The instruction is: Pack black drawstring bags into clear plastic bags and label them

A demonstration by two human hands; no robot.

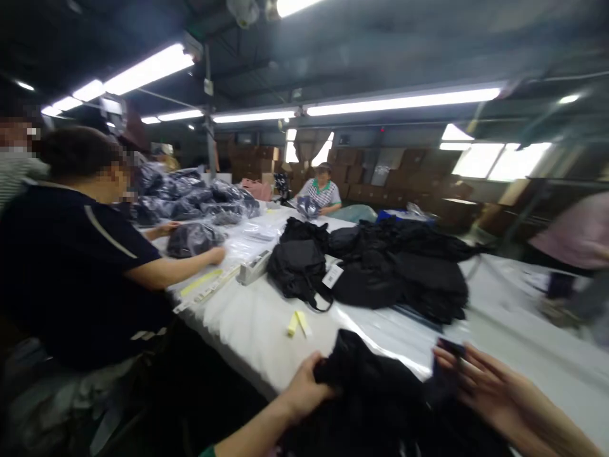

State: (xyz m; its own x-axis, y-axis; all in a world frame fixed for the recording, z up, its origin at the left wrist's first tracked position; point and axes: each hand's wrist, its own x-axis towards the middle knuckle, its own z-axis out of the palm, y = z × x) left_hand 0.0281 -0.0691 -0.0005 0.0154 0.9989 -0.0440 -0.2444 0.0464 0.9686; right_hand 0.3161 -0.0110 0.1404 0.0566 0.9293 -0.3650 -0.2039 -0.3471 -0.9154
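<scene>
A black garment (375, 393) lies bunched at the near edge of the white table (247, 324). My left hand (304, 387) is closed on its left side, fingers curled into the fabric. My right hand (480, 381) grips its right corner, with a fold of the dark cloth pinched between thumb and fingers. Beyond it, a heap of black garments (394, 266) with a white hang tag (332, 275) fills the middle of the table. Two yellow paper strips (297, 322) lie just ahead of my left hand.
A person in a dark shirt (71, 273) leans over the table's left side, arm reaching by a bagged garment (193, 239). Bagged garments (200, 197) pile at the far left. A person in a striped shirt (322, 190) works at the far end. Another person (571, 247) stands at the right.
</scene>
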